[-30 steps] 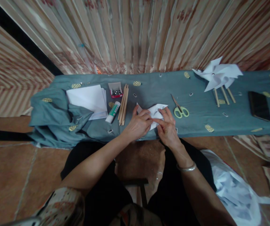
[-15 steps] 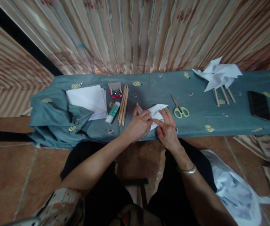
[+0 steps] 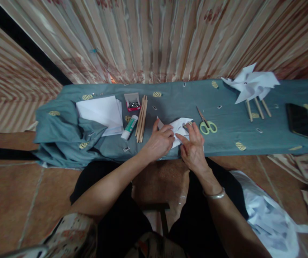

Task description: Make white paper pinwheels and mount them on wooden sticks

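Observation:
A white paper pinwheel (image 3: 180,123) with cut, pointed flaps lies near the front edge of the cloth-covered table, partly hidden by both hands. My left hand (image 3: 162,142) is closed on its left side, fingers bent and pressed near the middle. From the right, my right hand (image 3: 193,146) grips the paper, one finger reaching toward the centre and others at the right edge. Green-handled scissors (image 3: 207,126) lie just right of that hand. Left of my left hand are several wooden sticks (image 3: 141,120) and a glue stick (image 3: 129,128).
A small red box (image 3: 133,108) of metal pins stands behind the glue stick. White paper sheets (image 3: 97,113) lie at the left. Finished-looking pinwheels (image 3: 250,84) on sticks and a black phone (image 3: 299,120) are at the right. A white plastic bag (image 3: 266,215) sits on the floor.
The fingers of my right hand have shifted and spread slightly on the paper, which stays in about the same place. My left hand keeps its hold. The view has shifted slightly.

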{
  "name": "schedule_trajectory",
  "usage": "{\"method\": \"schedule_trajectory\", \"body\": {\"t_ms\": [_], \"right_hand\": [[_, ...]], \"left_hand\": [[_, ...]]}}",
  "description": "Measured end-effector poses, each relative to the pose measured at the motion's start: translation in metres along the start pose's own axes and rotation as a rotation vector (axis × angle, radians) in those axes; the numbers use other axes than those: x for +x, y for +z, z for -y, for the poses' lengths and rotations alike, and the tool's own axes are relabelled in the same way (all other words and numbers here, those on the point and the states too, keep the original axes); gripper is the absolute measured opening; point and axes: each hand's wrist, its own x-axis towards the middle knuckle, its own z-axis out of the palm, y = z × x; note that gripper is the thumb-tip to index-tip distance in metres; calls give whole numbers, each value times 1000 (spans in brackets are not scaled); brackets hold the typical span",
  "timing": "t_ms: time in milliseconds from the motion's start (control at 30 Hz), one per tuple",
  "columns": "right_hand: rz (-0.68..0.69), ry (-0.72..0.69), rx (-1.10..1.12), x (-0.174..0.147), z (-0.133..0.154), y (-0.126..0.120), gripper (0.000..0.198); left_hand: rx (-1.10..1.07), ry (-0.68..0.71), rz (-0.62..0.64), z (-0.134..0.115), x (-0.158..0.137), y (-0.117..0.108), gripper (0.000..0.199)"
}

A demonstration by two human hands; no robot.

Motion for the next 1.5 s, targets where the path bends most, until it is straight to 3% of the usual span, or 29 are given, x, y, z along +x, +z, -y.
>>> {"method": "schedule_trajectory", "body": {"t_ms": [300,1500], "right_hand": [[16,-32,-38,2,2,2,41],[95,57,-47,12,16,2,42]], "left_hand": [[10,9,-13,1,-1,1,25],[50,-3,-64,1,0,1,19]]}}
